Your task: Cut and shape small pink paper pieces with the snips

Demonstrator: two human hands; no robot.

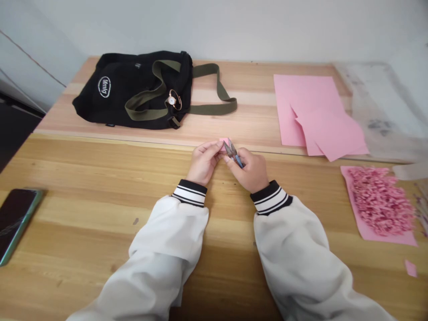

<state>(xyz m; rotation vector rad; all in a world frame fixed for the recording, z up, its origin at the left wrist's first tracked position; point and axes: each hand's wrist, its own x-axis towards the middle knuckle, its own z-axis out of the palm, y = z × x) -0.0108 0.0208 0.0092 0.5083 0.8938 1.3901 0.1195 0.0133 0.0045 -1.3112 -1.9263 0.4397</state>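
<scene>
Above the middle of the table, my left hand (pixel 204 161) pinches a small piece of pink paper (pixel 224 141) between thumb and fingers. My right hand (pixel 250 169) is closed around a pair of thread snips (pixel 238 158) with a blue handle. The snips' metal blades point up and left, with their tips beside the pink piece. Whether the blades touch the paper I cannot tell. Both hands are close together, and the fingers partly cover the snips' handle and the lower part of the paper.
A black bag (pixel 133 89) with olive straps lies at the back left, a watch (pixel 172 100) on it. Pink sheets (pixel 310 98) and a clear plastic bag (pixel 384 102) lie back right. Pink paper snippets (pixel 381 203) are heaped at right, near a pink scrap (pixel 411 268). A phone (pixel 16 214) lies left.
</scene>
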